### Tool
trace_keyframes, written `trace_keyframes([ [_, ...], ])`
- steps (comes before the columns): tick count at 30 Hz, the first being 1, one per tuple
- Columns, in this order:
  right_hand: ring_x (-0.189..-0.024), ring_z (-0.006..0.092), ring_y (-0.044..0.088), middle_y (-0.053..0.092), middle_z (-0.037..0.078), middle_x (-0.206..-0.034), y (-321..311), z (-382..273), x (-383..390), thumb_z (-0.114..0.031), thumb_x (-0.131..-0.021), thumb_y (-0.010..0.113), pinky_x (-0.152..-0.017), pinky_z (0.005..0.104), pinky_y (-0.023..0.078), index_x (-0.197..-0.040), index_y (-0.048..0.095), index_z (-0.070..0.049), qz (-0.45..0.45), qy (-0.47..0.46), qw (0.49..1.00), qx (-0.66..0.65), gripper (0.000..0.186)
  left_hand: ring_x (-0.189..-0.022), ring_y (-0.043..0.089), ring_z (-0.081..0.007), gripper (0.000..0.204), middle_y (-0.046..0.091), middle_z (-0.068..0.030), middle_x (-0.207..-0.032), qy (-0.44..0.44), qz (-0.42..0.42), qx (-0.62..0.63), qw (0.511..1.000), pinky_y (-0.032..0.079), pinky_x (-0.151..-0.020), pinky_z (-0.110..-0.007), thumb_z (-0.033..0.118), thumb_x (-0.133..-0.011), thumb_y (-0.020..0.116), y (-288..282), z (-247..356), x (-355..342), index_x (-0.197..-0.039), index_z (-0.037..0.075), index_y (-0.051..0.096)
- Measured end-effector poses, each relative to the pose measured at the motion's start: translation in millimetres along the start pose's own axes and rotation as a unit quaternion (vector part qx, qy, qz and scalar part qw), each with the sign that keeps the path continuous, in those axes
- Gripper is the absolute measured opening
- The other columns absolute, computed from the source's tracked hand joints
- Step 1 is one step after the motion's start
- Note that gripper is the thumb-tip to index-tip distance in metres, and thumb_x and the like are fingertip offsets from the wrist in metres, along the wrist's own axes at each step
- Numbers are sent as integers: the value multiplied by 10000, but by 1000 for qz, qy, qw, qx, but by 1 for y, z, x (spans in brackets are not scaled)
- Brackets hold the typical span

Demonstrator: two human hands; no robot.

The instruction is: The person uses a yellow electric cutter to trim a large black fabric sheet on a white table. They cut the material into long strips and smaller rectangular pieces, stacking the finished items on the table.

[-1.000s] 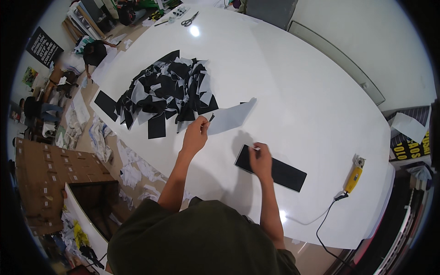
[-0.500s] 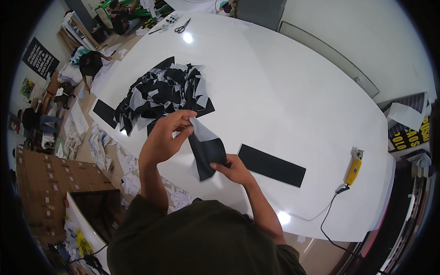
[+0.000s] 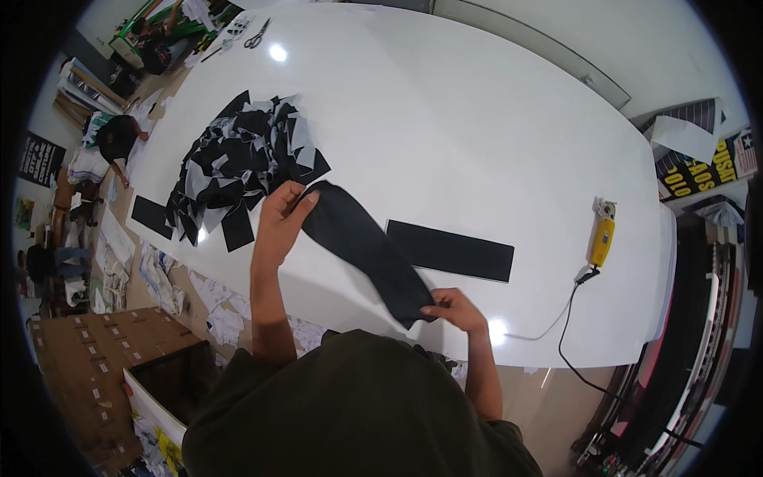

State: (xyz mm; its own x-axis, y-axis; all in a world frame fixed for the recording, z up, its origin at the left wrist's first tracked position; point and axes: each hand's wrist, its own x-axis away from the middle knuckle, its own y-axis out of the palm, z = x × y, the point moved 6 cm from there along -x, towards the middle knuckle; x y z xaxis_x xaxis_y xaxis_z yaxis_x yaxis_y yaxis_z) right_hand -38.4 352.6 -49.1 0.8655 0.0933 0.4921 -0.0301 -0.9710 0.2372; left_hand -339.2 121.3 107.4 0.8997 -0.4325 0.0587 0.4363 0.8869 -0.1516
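Between my two hands a long strip of black fabric is stretched out above the table, running from upper left to lower right. My left hand pinches its upper end, thumb on top. At the lower end, my right hand grips a corner. Just beyond the held strip lies a flat, neat stack of black fabric strips, partly covered by it. A loose heap of black and grey fabric pieces sits to the left, close to my left hand.
On the white table, a yellow electric cutter with a dark cord lies at right. Scissors rest at the far left. Cardboard boxes stand on the floor at left. Other people work beyond the table.
The folded strip has been opened out lengthwise, its black face now up. My right hand has moved right and down, away from my left. The whole view has shifted.
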Motion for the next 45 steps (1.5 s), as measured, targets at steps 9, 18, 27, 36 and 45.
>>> trace_keyframes([
  [9, -843, 87, 606, 690, 8, -955, -122, 6, 51, -173, -999, 701, -804, 250, 485, -1031, 721, -11, 363, -138, 914, -115, 166, -734, 507, -43, 188, 600, 37, -794, -74, 10, 1, 997, 406, -663, -235, 168, -979, 759, 83, -159, 1, -945, 14, 655],
  [18, -683, 205, 642, 696, 124, -772, -187, 17, 49, -256, -985, 723, -648, 361, 499, -957, 703, 56, 580, -28, 787, 205, 313, -670, 648, -166, 193, 702, -103, -759, -42, -13, -146, 988, 502, -636, -311, 153, -973, 731, 137, -194, 26, -935, -10, 636],
  [27, -807, 387, 742, 752, 232, -887, -199, 22, 45, -243, -988, 703, -730, 438, 557, -978, 707, 35, 616, -8, 736, 280, 279, -713, 693, -321, 199, 700, -138, -818, -1, -45, -281, 959, 525, -645, -425, 197, -985, 688, 148, -180, 28, -935, 17, 619],
  [36, -606, 233, 658, 707, 127, -768, -188, 14, 47, -220, -1008, 695, -608, 386, 502, -950, 696, 12, 626, -36, 726, 283, 239, -723, 692, -301, 182, 710, -125, -817, 0, -8, -297, 955, 537, -662, -411, 209, -967, 720, 146, -184, 22, -945, 38, 660],
  [45, -626, 204, 627, 693, 112, -746, -198, 24, 43, -217, -997, 709, -607, 361, 498, -960, 712, 23, 625, -35, 737, 255, 243, -845, 715, -324, 176, 718, -108, -924, -46, -43, -336, 940, 546, -716, -467, 224, -992, 672, 152, -183, 13, -954, 56, 636],
])
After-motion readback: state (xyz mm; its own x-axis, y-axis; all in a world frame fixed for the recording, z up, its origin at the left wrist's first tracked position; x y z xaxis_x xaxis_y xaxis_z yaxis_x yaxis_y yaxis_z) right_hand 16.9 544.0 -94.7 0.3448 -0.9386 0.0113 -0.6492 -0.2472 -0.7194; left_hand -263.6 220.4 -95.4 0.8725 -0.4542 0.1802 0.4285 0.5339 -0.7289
